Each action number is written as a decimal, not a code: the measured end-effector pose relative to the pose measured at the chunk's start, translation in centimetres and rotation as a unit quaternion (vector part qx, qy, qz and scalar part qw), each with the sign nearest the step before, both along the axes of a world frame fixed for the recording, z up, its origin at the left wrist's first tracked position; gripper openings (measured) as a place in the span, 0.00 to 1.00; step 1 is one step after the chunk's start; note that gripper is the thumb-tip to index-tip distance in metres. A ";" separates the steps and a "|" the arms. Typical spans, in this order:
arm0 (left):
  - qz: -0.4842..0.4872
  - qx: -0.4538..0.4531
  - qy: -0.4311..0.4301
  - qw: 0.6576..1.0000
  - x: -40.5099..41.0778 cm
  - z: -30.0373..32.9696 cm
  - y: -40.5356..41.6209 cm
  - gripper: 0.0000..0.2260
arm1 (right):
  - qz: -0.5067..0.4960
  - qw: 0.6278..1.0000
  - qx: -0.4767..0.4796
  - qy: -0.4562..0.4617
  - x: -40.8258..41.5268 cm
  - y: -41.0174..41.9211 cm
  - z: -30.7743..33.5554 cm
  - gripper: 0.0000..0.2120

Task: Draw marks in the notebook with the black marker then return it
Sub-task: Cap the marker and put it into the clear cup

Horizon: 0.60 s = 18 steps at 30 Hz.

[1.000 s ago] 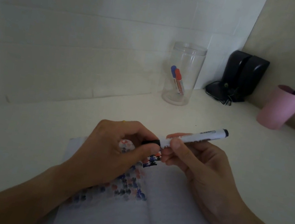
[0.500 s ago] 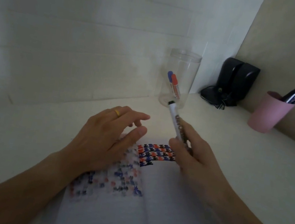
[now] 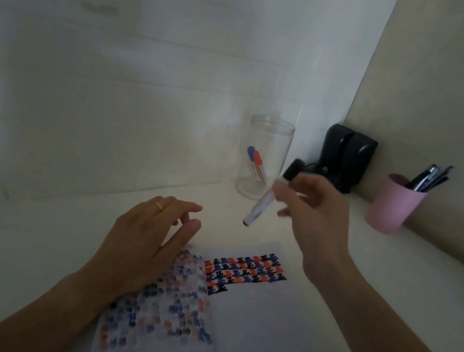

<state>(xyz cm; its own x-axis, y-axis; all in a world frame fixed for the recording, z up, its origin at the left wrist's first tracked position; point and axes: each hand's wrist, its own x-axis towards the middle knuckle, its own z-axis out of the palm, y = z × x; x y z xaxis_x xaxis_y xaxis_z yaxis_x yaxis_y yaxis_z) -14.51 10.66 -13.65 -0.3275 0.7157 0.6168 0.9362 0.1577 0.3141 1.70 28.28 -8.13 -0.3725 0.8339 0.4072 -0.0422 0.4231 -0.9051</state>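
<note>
Head camera view, looking down at a pale tabletop (image 3: pixel 30 234) set into a corner between two walls. An open notebook (image 3: pixel 259 334) is laid near the front edge, its pages covered at the top with rows of small black, red and blue marks (image 3: pixel 245 270). The left hand (image 3: pixel 145 247) is rested on the left page, fingers loosely spread and nothing gripped; a gold ring (image 3: pixel 159 206) is worn on one finger. The right hand (image 3: pixel 313 217) is raised above the tabletop beyond the notebook's far edge, with the black marker (image 3: pixel 270 196) pinched between thumb and fingertips near its capped upper end. The marker is held tilted, black cap (image 3: pixel 292 170) up and towards the back corner, its other end pointing down at the table without touching anything. A clear jar (image 3: pixel 264 156) with a red and a blue marker inside is stood just behind it, towards the back edge; this is judged to be where the marker belongs. A pink cup (image 3: pixel 393 206) of pens and a black device (image 3: pixel 347 155) are seen in the back right corner.

The marker is judged light, stiff and smooth, so a gentle pinch at mid-barrel should be enough. The jar looks light and easily tipped, so the marker is best lowered in rather than dropped.
</note>
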 end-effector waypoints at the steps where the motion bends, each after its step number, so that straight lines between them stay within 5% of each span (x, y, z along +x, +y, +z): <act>1: 0.000 0.002 0.001 1.000 0.0 0.0 0.0 0.18 | -0.018 0.999 0.025 0.015 -1.0 0.8 1.1 0.08; 8: -0.009 0.008 -0.001 1.000 -0.3 -0.2 0.1 0.18 | -0.129 0.968 0.179 0.121 -6.8 5.8 8.4 0.07; 14: -0.015 -0.002 0.006 1.000 -0.4 -0.4 0.1 0.17 | -0.141 0.950 0.270 -0.070 -9.6 9.6 7.5 0.20; 18: -0.017 -0.006 0.010 1.000 -0.4 -0.4 0.1 0.17 | -0.141 0.925 0.302 -0.182 -10.4 10.9 6.4 0.16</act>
